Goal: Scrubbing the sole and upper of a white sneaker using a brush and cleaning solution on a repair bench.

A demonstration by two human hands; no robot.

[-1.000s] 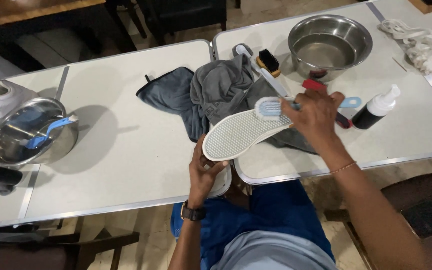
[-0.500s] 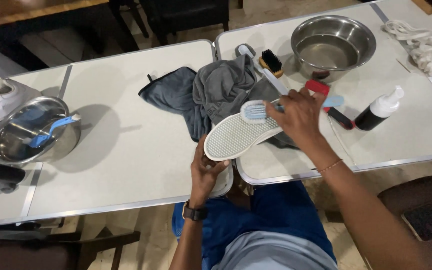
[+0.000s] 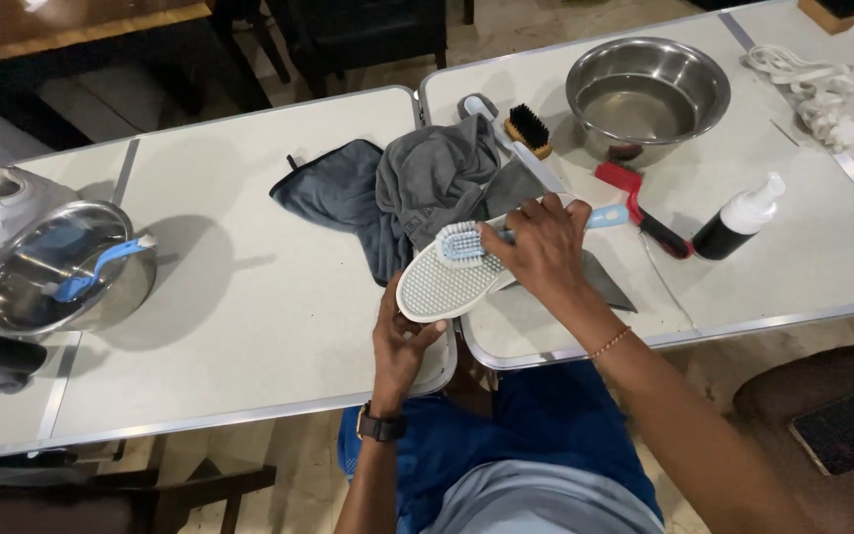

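Two hands working one white slip-on shoe (image 3: 452,282), sole up, over the gap between the two grey tables (image 3: 249,297). Left hand (image 3: 402,346) is gripping the shoe's near end from below, fingers curled round it. Right hand (image 3: 541,252) is closed on a light-blue plastic brush (image 3: 476,240), bristles pressing on the sole. Crumpled grey cloth (image 3: 427,183) lying just beyond; steel bowl (image 3: 647,94) far right.
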